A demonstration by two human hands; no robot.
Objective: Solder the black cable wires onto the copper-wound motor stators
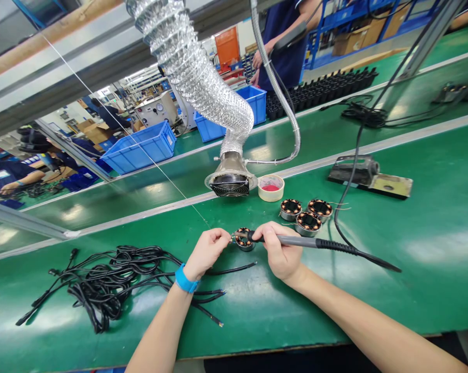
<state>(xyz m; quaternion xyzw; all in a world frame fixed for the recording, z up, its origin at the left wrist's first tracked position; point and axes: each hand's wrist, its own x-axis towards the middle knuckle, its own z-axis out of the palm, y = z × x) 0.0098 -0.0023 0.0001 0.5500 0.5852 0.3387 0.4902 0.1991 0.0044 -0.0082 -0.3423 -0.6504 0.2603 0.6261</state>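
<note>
My right hand [282, 253] grips a grey soldering iron [296, 241], its tip pointing left over a motor stator [245, 243] with copper coils. Thumb and forefinger of my left hand [207, 252] are pinched together at the stator's left side, close to the iron's tip. A thin solder wire [160, 170] slants down from the upper left to that hand; its end is hidden at the fingers. Fine leads show by the fingertips. Three more stators [308, 224] stand in a group to the right, beyond the iron.
Black cables [117, 280] with stripped ends lie left. A fume duct [203, 77] hangs above with its round hood [232, 176] low over the bench. Behind my right hand are a tape roll [271, 189] and an iron stand [369, 176]. Blue bins [141, 147] and co-workers are beyond.
</note>
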